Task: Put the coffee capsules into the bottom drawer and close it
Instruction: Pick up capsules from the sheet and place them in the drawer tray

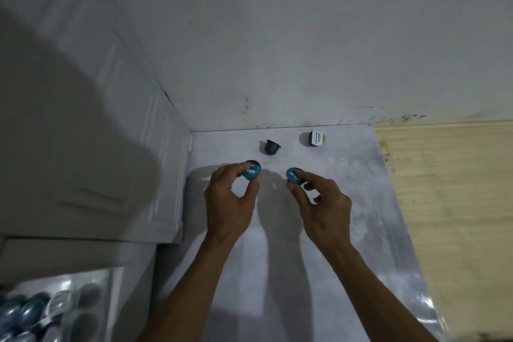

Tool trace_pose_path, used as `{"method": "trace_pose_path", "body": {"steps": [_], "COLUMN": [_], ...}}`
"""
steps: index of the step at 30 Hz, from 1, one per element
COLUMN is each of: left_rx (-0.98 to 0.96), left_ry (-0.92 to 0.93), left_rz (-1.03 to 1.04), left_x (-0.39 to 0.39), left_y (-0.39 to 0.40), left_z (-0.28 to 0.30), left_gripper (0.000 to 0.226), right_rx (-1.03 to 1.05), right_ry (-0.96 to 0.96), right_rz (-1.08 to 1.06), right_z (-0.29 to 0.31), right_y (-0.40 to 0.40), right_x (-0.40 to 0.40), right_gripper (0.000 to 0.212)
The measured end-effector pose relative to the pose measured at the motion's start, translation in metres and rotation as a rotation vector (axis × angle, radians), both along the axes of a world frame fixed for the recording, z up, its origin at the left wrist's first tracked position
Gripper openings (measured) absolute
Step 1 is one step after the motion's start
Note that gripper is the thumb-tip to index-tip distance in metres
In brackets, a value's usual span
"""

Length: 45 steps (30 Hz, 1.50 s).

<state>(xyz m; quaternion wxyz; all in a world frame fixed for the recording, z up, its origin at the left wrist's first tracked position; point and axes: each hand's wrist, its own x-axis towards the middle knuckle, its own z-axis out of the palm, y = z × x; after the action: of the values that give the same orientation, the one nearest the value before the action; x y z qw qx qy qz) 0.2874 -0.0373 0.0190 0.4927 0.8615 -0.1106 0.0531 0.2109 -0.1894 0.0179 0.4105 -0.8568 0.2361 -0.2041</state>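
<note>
L hand [231, 203] pinched a blue capsule [252, 171], R hand [323, 203] fingers clamped another blue capsule [294, 176]; dark capsule [271, 146] & gold-lidded capsule [317, 138] sat beyond on counter [361, 203].

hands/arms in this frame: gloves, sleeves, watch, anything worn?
Nothing worn that shows. The left hand and right hand are bare: no gloves, and no rings visible on the fingers in view. Both forearms are bare from the wrist down to the bottom edge of the frame: no sleeves, watch, bands, markers or cables. Anything above the forearms is out of view.
</note>
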Motion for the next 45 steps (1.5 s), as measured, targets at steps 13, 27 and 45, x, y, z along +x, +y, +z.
{"method": "trace_pose_path", "body": {"steps": [13, 27, 45], "left_rx": [-0.074, 0.011, 0.360], "left_ry": [-0.087, -0.213, 0.064], "left_rz": [-0.053, 0.011, -0.119], "left_x": [-0.133, -0.210, -0.022], "left_y": [0.078, 0.265, 0.465], "left_z": [0.087, 0.156, 0.103], "left_gripper": [0.026, 0.024, 0.022], "right_rx": [0.028, 0.072, 0.009], "right_ry": [-0.194, -0.254, 0.161], "right_rz": [-0.048, 0.153, 0.322], "right_z": [0.082, 0.137, 0.092], "right_y": [0.063, 0.223, 0.415], "right_x": [-0.123, -0.184, -0.024], "right_gripper": [0.028, 0.024, 0.016]}}
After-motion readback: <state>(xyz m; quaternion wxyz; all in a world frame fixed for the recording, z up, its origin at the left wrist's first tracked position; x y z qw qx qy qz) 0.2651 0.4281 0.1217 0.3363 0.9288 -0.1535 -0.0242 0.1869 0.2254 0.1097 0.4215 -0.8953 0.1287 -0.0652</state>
